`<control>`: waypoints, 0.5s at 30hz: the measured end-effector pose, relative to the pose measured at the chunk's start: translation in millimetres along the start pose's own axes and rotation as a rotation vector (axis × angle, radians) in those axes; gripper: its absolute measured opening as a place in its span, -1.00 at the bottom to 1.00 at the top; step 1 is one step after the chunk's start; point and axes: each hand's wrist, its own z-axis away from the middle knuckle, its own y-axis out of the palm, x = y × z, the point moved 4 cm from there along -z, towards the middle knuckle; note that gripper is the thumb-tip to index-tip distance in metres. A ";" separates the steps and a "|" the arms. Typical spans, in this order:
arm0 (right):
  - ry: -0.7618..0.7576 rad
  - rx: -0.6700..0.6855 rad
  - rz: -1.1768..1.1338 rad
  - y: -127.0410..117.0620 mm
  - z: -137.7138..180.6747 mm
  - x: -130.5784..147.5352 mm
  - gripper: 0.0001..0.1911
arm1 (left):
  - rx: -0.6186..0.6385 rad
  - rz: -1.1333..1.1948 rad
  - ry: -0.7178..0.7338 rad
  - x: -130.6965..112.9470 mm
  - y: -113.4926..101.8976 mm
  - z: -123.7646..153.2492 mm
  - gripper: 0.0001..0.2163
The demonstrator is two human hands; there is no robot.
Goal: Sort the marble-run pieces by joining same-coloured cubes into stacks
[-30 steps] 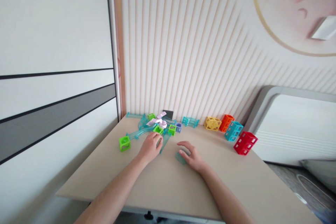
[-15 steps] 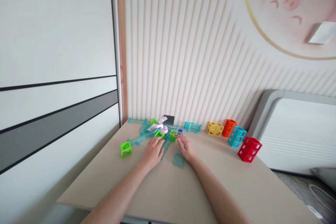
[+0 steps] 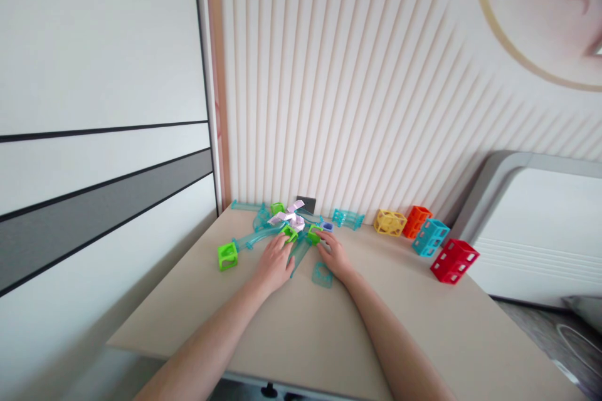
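Your right hand (image 3: 335, 255) has come off the teal tile (image 3: 322, 276), which lies flat on the surface (image 3: 423, 326) just beside it. Its fingertips now touch a green cube (image 3: 311, 235); can't tell if they pinch it. Your left hand (image 3: 275, 261), fingers loosely spread, has edged up to the neighbouring green block (image 3: 288, 234).

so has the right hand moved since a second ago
Yes. The right hand slid forward, off the flat teal tile it was covering, and now reaches the green block in the toy pile.
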 end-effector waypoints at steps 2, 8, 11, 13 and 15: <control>0.016 -0.003 -0.014 0.4 -0.1 -1.3 -0.56 | 0.005 -0.011 -0.001 -0.2 0.3 -0.3 -0.70; 0.035 -0.008 -0.040 1.7 -0.6 -4.7 -0.58 | -0.023 0.011 0.002 -1.7 -1.8 -2.6 -0.76; 0.042 -0.010 -0.041 2.1 -0.6 -6.0 -0.60 | -0.061 0.076 -0.002 -1.7 -3.2 -4.0 -0.76; 0.044 -0.013 -0.038 2.4 -0.2 -6.9 -0.61 | -0.090 0.118 -0.014 -0.4 -4.2 -5.0 -0.75; 0.045 -0.016 -0.034 2.8 0.4 -7.8 -0.63 | -0.121 0.156 -0.034 2.0 -5.2 -5.8 -0.75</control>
